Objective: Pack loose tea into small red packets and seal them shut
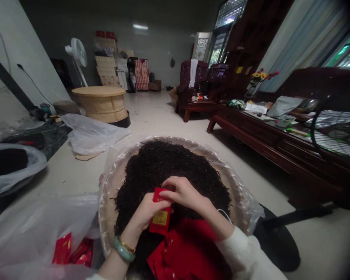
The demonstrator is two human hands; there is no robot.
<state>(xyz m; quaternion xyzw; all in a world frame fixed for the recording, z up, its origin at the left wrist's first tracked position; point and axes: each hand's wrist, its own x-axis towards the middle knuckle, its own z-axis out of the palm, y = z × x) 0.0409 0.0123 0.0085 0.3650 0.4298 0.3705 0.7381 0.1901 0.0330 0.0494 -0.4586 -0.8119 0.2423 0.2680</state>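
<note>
My left hand (146,212) is closed around a small red packet (160,227) with a gold label, held upright over the basket. At the packet's upper end, my right hand (181,191) has its thumb on the front and its fingers curled behind the top edge. Whether the packet's mouth is parted cannot be seen. Below both hands lies a heap of dark dried leaves, like loose tea (163,163), in a wide round basket (106,229) lined with clear plastic. A pile of flat red packets (192,252) rests on the near part of the heap, under my right forearm.
To the left, a clear plastic bag (76,210) contains several red packets (62,249). Another plastic-lined container (36,167) of dark contents stands farther left. A round wooden table (99,91) is beyond. On the right are a black fan base (277,241) and a cluttered low wooden table (262,132).
</note>
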